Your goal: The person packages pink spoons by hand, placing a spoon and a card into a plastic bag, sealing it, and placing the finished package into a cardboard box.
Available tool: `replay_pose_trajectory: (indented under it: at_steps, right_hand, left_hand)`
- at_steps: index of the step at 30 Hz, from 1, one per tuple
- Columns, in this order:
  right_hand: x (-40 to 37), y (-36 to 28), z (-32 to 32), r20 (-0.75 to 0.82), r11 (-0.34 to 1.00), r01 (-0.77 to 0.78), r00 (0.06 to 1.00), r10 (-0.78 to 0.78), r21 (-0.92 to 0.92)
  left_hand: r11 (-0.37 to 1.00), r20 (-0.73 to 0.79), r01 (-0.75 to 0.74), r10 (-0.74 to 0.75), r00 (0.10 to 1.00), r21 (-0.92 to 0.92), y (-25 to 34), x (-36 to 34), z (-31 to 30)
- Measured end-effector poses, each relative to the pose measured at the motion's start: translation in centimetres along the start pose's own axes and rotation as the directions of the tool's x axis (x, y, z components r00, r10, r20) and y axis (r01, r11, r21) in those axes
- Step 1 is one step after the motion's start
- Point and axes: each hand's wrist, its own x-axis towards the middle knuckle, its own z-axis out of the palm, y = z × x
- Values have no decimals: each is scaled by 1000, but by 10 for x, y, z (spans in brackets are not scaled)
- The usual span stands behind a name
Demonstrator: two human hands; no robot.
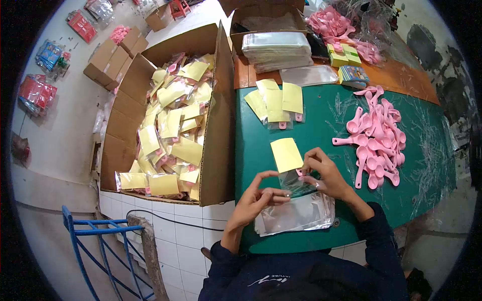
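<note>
A clear plastic bag with a yellow card in its upper part lies on the green table. My right hand pinches the bag's right side, where a bit of pink handle shows. At the bag's lower left is my left hand, fingers apart, with nothing visible in it. Just below both hands sits a stack of empty clear bags. Several finished-looking packets with yellow cards lie farther up the table. To the right is a heap of pink spoons.
A large cardboard box full of yellow-card packets stands left of the green table. Stacked plastic sleeves, small card bundles and more pink spoons are at the back. A blue metal frame is at lower left.
</note>
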Motion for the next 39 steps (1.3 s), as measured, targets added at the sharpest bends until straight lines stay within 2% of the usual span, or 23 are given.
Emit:
replay_pose_trajectory:
  at_steps: [1,3,4,7,9,12,15,18,22,25,28,30,34,39]
  right_hand:
    - [-1,2,0,9,999,-3,1000,3,40]
    - [-5,7,1,27,993,-10,1000,7,121]
    - [-5,8,-1,29,990,-24,999,20,136]
    - [-7,11,-7,38,974,-81,996,74,210]
    - [-7,16,-8,65,941,-145,989,131,307]
    - [-7,26,-2,23,862,-176,982,188,476]
    - [-6,22,0,90,731,-368,916,390,574]
    - [-6,25,7,40,770,-375,908,416,516]
    - [-5,27,12,20,755,-380,899,438,535]
    - [-4,26,15,-10,750,-379,890,457,543]
    - [-2,24,18,-69,759,-356,883,464,545]
    - [-1,23,20,-135,803,-311,892,431,509]
    - [-1,24,21,-113,842,-309,912,393,442]
    - [-1,19,19,-74,872,-343,918,391,350]
  left_hand:
    - [973,-30,-46,54,998,227,-4,3,1]
    - [763,-50,-102,173,984,638,-5,11,6]
    - [713,-84,-111,232,969,692,-4,14,13]
    - [672,-152,-44,230,961,740,-6,20,12]
    - [656,-171,-64,288,942,752,-5,21,16]
    - [680,-209,-91,347,914,728,-9,24,16]
    - [707,-249,-87,357,900,701,-13,27,19]
    - [666,-242,-72,367,898,743,-13,29,21]
    - [636,-256,-38,365,895,771,-21,31,14]
    - [762,-329,-67,355,875,645,-24,33,16]
    - [817,-373,-54,319,871,574,-23,33,18]
    - [827,-362,-56,305,881,559,-24,33,16]
    - [794,-291,-68,299,908,605,-27,33,8]
    - [763,-258,-113,350,901,637,-28,33,8]
